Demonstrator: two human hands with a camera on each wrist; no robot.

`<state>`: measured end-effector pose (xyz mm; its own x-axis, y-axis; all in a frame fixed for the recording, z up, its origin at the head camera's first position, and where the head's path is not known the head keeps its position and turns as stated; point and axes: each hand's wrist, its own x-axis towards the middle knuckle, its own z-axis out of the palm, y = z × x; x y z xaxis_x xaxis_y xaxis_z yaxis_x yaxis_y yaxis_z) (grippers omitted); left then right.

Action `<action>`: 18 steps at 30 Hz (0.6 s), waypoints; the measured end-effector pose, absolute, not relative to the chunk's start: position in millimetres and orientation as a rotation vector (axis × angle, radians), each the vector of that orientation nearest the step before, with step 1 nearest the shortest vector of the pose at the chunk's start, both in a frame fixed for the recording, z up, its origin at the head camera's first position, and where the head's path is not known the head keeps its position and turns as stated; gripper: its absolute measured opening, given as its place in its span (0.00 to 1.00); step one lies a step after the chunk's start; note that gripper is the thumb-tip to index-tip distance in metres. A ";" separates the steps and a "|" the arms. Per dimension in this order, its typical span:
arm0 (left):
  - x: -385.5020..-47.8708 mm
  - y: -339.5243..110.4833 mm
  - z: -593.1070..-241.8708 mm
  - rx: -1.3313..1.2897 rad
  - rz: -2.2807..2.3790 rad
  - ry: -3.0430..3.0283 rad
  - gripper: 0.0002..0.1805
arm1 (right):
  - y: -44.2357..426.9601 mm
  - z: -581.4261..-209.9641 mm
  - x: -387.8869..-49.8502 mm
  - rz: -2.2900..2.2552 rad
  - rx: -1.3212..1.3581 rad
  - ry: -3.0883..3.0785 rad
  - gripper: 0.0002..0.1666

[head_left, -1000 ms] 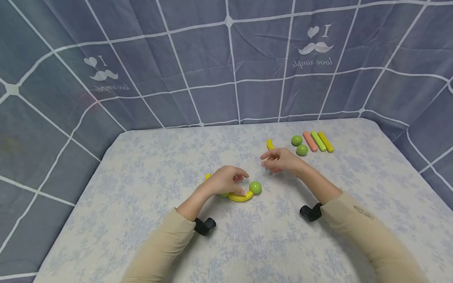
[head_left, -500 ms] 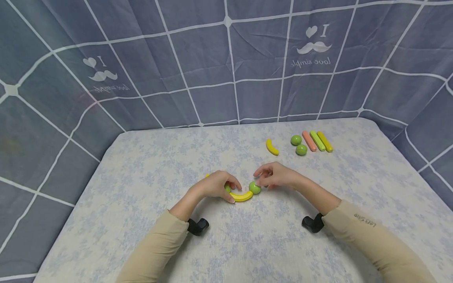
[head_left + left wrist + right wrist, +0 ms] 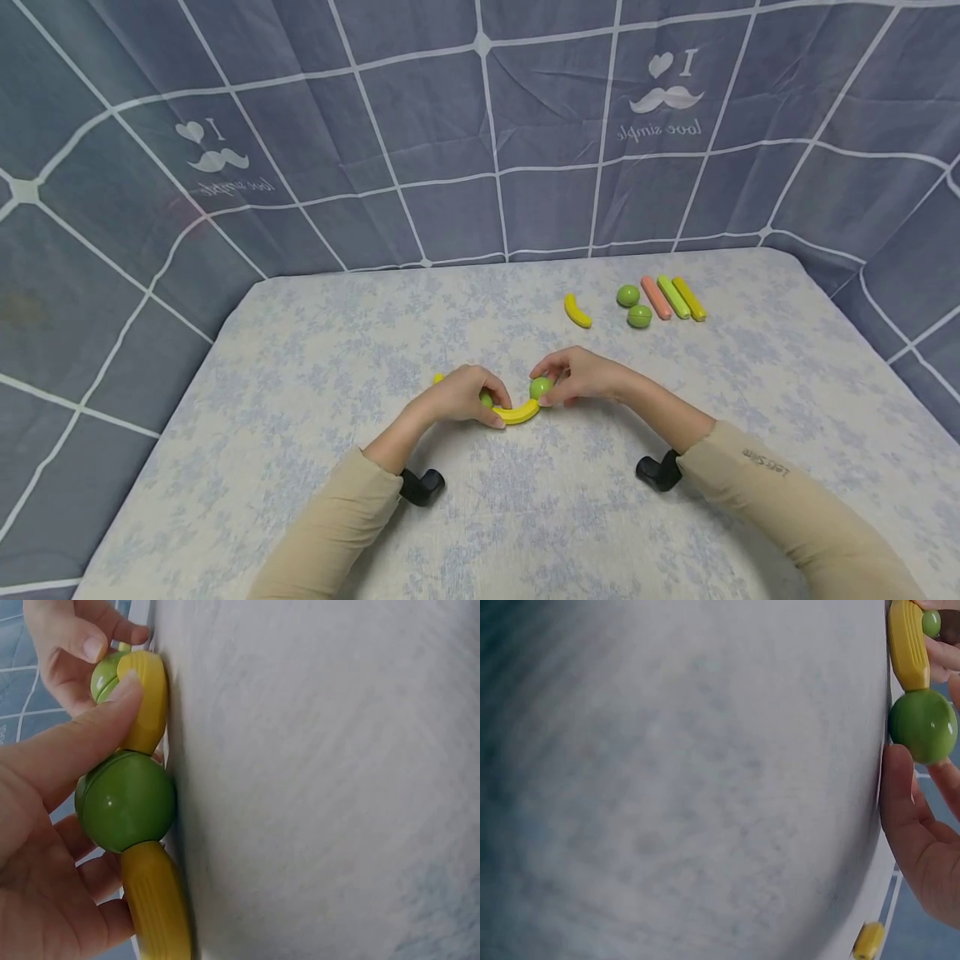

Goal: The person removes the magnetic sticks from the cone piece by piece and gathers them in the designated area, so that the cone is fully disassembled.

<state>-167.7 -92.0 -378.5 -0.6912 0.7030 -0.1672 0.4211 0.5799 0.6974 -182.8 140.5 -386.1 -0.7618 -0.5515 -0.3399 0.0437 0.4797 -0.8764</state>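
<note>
Soft, even light fills the head view, while both wrist views look dimmer, with the tabletop [image 3: 322, 780] blurred.

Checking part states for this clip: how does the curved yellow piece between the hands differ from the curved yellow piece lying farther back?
The left hand grips the held yellow piece; no hand touches the loose yellow piece.
The held yellow piece meets the left green ball and right green ball; the loose yellow piece lies apart from other pieces.
Both are yellow and curved.
</note>
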 end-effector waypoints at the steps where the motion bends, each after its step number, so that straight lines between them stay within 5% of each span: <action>1: -167.6 -91.3 -379.5 0.897 0.897 2.388 0.08 | 139.6 -385.4 -183.1 -1.269 -0.416 2.139 0.28; 18: -163.4 -82.5 -379.8 0.785 0.959 2.417 0.08 | 135.3 -387.3 -188.4 -1.230 -0.345 2.239 0.26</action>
<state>-163.4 -82.5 -379.8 -0.7512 0.6373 -0.1722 0.3458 0.6020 0.7197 -188.4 135.3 -387.3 -0.8122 -0.4694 -0.3463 0.0406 0.5468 -0.8363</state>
